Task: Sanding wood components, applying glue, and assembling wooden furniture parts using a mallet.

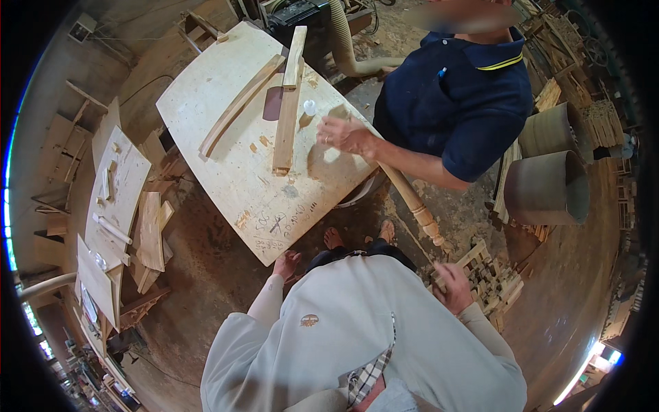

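My left hand is low beside the near corner of a pale plywood tabletop; its fingers look curled but are too small to read clearly. Off to the right, my right hand is raised with its fingers apart and nothing in it. Just beyond that hand is the lower end of a turned wooden post, which leans against the tabletop's right edge. On the tabletop lie a curved wooden piece, a straight squared piece and a shorter block over its far end.
A co-worker in a dark blue shirt stands across the table, one hand over it. A brown sheet and a white round object lie there. Large drums and stacked wood stand right; boards lie left.
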`<state>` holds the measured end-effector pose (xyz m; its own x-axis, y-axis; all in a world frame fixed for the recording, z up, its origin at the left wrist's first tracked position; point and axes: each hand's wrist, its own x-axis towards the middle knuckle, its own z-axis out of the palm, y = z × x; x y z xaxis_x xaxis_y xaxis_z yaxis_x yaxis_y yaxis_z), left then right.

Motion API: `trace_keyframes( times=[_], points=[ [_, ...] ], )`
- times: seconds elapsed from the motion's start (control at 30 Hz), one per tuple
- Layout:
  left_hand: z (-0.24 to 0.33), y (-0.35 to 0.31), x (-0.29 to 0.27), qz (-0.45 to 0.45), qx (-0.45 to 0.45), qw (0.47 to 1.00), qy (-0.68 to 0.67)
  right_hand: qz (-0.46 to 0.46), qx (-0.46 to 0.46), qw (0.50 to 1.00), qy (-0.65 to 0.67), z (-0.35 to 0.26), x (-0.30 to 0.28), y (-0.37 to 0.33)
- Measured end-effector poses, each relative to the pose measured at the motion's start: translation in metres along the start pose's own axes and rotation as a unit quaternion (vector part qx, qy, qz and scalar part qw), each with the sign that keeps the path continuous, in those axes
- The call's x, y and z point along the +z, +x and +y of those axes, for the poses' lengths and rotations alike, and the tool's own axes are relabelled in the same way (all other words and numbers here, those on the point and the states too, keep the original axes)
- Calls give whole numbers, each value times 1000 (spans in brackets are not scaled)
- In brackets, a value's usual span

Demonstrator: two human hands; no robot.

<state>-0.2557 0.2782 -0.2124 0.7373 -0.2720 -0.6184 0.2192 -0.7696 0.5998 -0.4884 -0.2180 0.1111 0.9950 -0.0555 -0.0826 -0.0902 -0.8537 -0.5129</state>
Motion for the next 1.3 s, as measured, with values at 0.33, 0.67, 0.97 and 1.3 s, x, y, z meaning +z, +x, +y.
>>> trace_keyframes(
  times=[0.33,0.67,0.97,1.3],
  points=[
    [-34,-28,-1,14,-55,990,-128,-178,66,966,173,19,65,-43],
    [-39,-48,-4,12,-167,976,-140,-245,-61,957,139,42,83,-3],
    [-64,-35,7,36,-144,970,-190,-187,-120,969,104,66,117,-13],
    [-61,-22,6,10,-96,989,-112,-157,-117,973,123,54,112,-22]
  ],
)
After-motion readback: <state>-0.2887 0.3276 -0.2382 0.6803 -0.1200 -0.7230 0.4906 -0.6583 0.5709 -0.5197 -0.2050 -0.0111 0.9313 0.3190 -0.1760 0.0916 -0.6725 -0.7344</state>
